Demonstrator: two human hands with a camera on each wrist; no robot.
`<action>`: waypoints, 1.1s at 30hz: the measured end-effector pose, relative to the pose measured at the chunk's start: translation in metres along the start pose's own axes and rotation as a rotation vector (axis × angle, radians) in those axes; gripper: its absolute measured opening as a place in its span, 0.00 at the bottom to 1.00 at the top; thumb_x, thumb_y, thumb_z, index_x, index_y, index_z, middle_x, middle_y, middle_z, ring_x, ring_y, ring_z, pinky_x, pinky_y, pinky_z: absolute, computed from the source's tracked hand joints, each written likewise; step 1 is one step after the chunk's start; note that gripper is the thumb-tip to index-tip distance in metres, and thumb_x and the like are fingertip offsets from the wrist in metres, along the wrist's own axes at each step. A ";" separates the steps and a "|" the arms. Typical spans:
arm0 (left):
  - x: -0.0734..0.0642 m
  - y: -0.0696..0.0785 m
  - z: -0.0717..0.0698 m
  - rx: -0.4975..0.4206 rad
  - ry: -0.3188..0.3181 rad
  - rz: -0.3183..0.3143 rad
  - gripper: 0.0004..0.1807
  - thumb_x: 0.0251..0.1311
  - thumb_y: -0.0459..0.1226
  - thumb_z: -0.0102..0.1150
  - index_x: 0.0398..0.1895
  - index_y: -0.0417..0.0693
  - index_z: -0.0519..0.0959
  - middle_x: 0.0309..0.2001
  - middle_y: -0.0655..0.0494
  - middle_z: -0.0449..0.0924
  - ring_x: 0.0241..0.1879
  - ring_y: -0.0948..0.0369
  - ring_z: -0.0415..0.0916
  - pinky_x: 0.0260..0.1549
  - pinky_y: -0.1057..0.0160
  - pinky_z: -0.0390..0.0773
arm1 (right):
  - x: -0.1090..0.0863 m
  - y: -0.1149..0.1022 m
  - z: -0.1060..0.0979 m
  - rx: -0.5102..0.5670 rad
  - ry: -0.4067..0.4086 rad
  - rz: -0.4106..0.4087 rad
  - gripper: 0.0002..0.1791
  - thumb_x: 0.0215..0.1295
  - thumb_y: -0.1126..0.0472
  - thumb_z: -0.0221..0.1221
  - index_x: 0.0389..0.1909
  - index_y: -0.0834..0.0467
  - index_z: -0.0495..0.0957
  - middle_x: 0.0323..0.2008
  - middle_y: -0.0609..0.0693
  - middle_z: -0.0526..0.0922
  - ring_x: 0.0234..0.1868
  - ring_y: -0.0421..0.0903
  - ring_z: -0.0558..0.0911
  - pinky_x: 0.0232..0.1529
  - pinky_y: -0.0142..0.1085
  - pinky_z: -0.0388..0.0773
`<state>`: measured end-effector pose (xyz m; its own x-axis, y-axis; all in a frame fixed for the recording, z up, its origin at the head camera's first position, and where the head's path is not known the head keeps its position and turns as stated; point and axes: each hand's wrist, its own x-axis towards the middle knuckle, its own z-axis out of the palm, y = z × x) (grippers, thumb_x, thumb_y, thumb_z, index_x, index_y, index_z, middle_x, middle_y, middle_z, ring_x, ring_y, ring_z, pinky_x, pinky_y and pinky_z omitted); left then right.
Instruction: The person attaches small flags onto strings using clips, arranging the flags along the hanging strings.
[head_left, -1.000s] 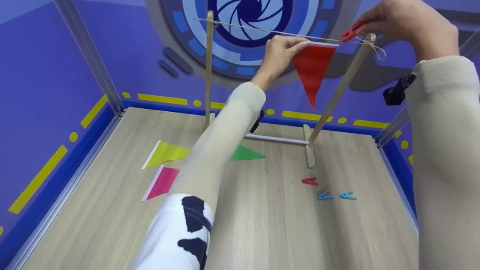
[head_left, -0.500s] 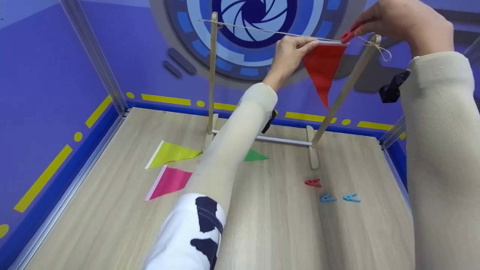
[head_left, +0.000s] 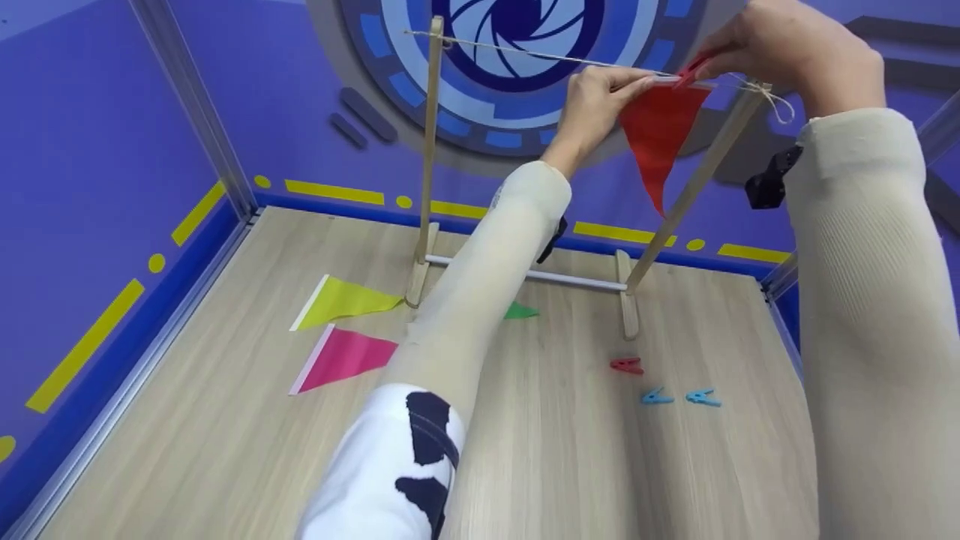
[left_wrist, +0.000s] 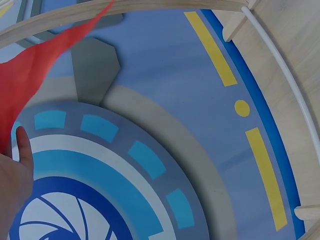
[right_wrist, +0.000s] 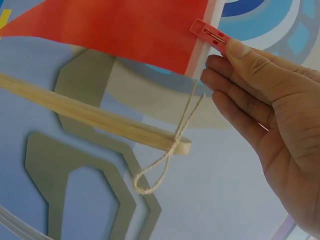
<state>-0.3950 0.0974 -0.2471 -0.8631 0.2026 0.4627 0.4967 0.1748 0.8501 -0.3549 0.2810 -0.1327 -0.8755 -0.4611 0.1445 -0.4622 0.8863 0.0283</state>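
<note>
A red triangular pennant point(head_left: 660, 127) with a white top band hangs point down at the twine point(head_left: 525, 52), near the right post. My left hand point(head_left: 592, 105) pinches the band at its left end. With thumb and fingers my right hand point(head_left: 795, 56) pinches a red clothespin point(right_wrist: 212, 36), whose tip overlaps the band and the red cloth in the right wrist view. The twine is knotted round the top of the right wooden post point(right_wrist: 100, 112), its loose loop dangling. In the left wrist view only part of the left hand point(left_wrist: 17, 170) shows beside the pennant.
On the wooden table point(head_left: 225, 450) lie a yellow pennant point(head_left: 341, 301), a pink pennant point(head_left: 349, 358) and a green pennant point(head_left: 521, 310), partly behind the left sleeve. Another red clothespin point(head_left: 626, 365) and two blue clothespins point(head_left: 703, 397) lie at right. A white rod point(head_left: 577, 280) joins the stand's feet.
The red clothespin has come down from beside the twine onto the pennant's white band. My left hand has brought the pennant slightly right, and the right hand has shifted slightly left.
</note>
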 end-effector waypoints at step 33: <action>-0.008 -0.002 -0.003 -0.050 -0.059 -0.021 0.14 0.60 0.44 0.57 0.47 0.55 0.84 0.44 0.62 0.83 0.43 0.68 0.78 0.42 0.76 0.76 | -0.002 0.002 0.012 -0.029 -0.056 -0.002 0.21 0.66 0.52 0.57 0.55 0.59 0.75 0.47 0.64 0.78 0.44 0.63 0.77 0.46 0.60 0.75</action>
<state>-0.3895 0.0930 -0.2519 -0.8657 0.2563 0.4300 0.4719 0.1314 0.8718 -0.3553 0.2834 -0.1446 -0.8815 -0.4638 0.0890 -0.4603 0.8859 0.0576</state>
